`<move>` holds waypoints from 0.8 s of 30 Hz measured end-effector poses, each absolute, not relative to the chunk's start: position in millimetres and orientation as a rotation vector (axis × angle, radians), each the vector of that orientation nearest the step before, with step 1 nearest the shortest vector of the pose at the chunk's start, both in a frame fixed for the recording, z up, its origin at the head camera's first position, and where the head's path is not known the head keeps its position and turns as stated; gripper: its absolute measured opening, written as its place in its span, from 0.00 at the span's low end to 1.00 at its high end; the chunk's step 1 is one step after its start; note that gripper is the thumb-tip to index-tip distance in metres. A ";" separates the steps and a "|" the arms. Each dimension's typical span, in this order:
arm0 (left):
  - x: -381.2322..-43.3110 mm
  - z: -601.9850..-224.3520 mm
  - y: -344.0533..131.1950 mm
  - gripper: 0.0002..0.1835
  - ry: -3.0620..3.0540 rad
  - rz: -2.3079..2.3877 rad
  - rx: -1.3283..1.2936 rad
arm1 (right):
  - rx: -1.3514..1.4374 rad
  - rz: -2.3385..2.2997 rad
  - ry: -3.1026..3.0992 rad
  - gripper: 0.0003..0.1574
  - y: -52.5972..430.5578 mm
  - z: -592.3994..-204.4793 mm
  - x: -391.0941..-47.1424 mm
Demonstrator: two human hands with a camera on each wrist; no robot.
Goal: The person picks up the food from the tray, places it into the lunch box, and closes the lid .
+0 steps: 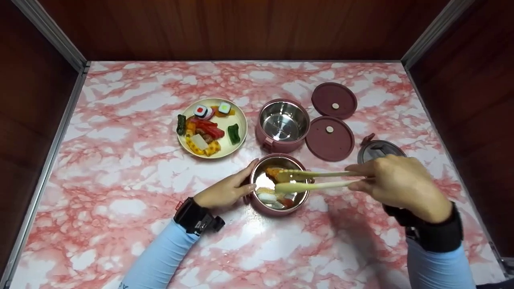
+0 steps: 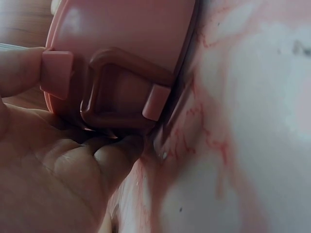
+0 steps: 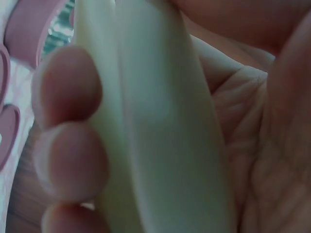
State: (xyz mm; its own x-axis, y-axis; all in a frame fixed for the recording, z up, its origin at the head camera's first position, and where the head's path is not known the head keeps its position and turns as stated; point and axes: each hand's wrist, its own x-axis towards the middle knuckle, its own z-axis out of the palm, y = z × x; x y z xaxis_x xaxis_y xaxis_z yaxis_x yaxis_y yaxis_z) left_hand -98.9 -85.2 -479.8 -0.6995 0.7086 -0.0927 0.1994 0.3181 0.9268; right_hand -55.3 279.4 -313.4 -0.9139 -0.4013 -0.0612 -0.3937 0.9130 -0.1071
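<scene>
My left hand (image 1: 225,190) holds the side of the nearer round pink lunch box (image 1: 277,211), thumb at its rim. In the left wrist view, the lunch box (image 2: 126,29) shows a folded handle (image 2: 97,87), with fingers curled low against its side. My right hand (image 1: 403,182) grips pale yellow-green tongs (image 1: 331,174), whose two tips are apart over the lunch box opening. Inside lie an orange-brown food piece (image 1: 272,172), white pieces (image 1: 266,197) and a red piece (image 1: 286,202). In the right wrist view, fingers wrap round the tongs (image 3: 165,111).
A cream plate (image 1: 241,120) of toy sushi and other food stands at back left. Behind the nearer lunch box is a second steel-lined one (image 1: 283,145). Two maroon lids (image 1: 335,96) lie right of it; a grey-topped lid (image 1: 379,149) is partly behind my right hand.
</scene>
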 end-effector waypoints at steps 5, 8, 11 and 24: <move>-98.2 -478.7 -85.5 0.38 2.083 1.381 0.776 | -0.576 -0.238 3.101 0.22 290.9 -308.8 -54.6; -97.8 -478.3 -85.9 0.38 2.090 1.381 0.770 | -0.567 -0.299 3.160 0.22 294.5 -310.6 -56.9; -97.6 -478.0 -86.0 0.39 2.093 1.378 0.761 | -0.546 -0.340 3.212 0.23 294.8 -315.6 -60.8; -98.5 -480.2 -85.7 0.38 2.098 1.386 0.810 | -0.441 -0.485 3.267 0.25 275.3 -345.8 -91.4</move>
State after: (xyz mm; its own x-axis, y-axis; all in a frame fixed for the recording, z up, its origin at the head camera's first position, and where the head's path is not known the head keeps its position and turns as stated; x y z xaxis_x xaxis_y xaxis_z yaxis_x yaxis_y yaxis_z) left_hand -98.5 -85.7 -480.2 -0.7013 0.7085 -0.0781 0.2061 0.3064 0.9293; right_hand -91.4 275.3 -345.8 -0.9473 -0.2295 0.2233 -0.2845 0.9234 -0.2578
